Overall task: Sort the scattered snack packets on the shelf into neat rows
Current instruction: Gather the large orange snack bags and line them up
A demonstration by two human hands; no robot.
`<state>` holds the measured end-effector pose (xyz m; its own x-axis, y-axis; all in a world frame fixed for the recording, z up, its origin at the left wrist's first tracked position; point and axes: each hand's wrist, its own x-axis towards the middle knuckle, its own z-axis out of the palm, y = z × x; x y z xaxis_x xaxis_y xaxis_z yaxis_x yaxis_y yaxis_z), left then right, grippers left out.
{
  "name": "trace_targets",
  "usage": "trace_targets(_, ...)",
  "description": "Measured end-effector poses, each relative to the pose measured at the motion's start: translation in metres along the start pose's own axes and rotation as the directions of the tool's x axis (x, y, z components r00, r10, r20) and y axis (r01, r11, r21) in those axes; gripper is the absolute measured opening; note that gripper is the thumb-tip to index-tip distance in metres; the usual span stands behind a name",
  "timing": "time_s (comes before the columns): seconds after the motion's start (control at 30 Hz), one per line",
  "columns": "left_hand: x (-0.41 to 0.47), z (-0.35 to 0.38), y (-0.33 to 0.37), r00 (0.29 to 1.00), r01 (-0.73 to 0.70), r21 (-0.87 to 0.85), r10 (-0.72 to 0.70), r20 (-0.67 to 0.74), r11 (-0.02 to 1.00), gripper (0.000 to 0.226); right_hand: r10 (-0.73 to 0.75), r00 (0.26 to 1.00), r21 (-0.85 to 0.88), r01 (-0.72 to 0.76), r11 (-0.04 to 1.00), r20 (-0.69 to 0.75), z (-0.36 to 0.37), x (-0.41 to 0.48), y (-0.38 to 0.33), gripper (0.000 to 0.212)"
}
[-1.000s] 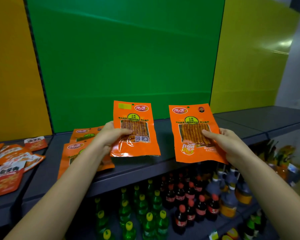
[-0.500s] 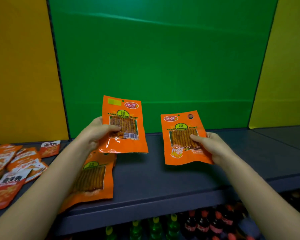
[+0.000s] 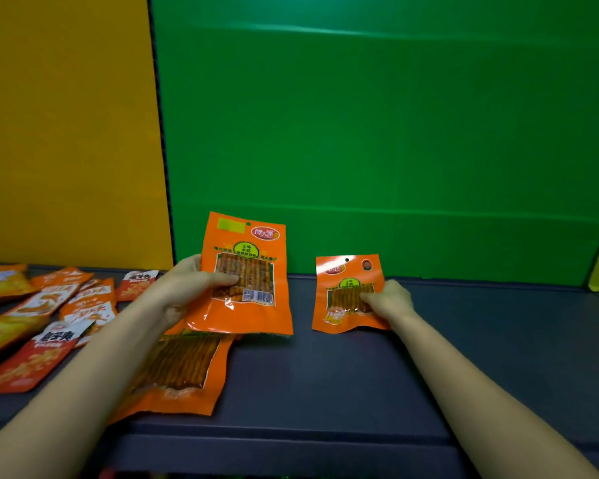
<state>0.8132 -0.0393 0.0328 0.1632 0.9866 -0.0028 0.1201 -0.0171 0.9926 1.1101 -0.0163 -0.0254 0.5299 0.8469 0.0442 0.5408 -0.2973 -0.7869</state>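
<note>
My left hand (image 3: 184, 292) grips an orange snack packet (image 3: 253, 305) upright by its left edge, thumb across its clear window, above the dark shelf (image 3: 360, 375). My right hand (image 3: 389, 300) holds a second orange packet (image 3: 343, 292) by its right edge, further back on the shelf, with its lower edge at the shelf surface near the green back panel. Another orange packet (image 3: 184, 371) lies flat on the shelf below the left one, partly under my left forearm.
Several orange and red snack packets (image 3: 49, 323) lie scattered in a heap at the left of the shelf. A green panel (image 3: 377, 133) and an orange-yellow panel (image 3: 66, 133) form the back wall. The shelf's front edge (image 3: 291, 440) runs along the bottom.
Both hands have moved forward over the shelf. The right packet has gone down and back toward the green panel. The view has tilted up, hiding the bottles below.
</note>
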Motion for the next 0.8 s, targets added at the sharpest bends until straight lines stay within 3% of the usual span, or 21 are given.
trace_targets(0.17,-0.003,0.011,-0.002,1.000,0.015,-0.007,-0.015,0.013,1.000,0.022,-0.067,0.998,-0.288,0.067,0.955,0.012,0.000,-0.011,0.000,0.053)
trace_targets(0.27,-0.006,0.016,-0.002,1.000,0.015,-0.002,-0.015,0.003,1.000,0.032,-0.226,0.971,-0.448,0.172,0.877,-0.071,-0.010,-0.027,-0.007,0.062)
trace_targets(0.33,-0.008,0.021,-0.001,1.000,0.000,0.000,0.000,-0.001,1.000,0.034,-0.391,0.915,-0.341,0.338,0.877,-0.101,-0.019,-0.041,-0.019,0.049)
trace_targets(0.4,-0.011,0.027,0.001,0.999,-0.032,0.003,0.032,0.008,0.999,0.035,-0.495,0.867,-0.099,0.489,0.867,-0.055,-0.023,-0.062,-0.036,0.032)
trace_targets(0.5,-0.016,0.041,0.002,0.995,-0.099,0.014,0.099,0.017,0.995,0.029,-0.571,0.817,0.141,0.558,0.818,0.076,-0.021,-0.103,-0.058,0.025)
trace_targets(0.6,-0.026,0.056,0.004,0.982,-0.182,0.001,0.182,0.049,0.983,0.023,-0.529,0.824,0.198,0.494,0.846,0.202,-0.011,-0.123,-0.065,0.048)
trace_targets(0.73,-0.043,0.073,0.006,0.926,-0.367,0.080,0.356,0.129,0.927,0.031,-0.471,0.844,0.487,0.308,0.817,0.257,-0.002,-0.132,-0.065,0.075)
trace_targets(0.8,-0.055,0.083,0.008,0.876,-0.467,0.121,0.439,0.201,0.876,0.034,-0.446,0.859,0.584,0.234,0.777,0.250,-0.006,-0.134,-0.065,0.073)
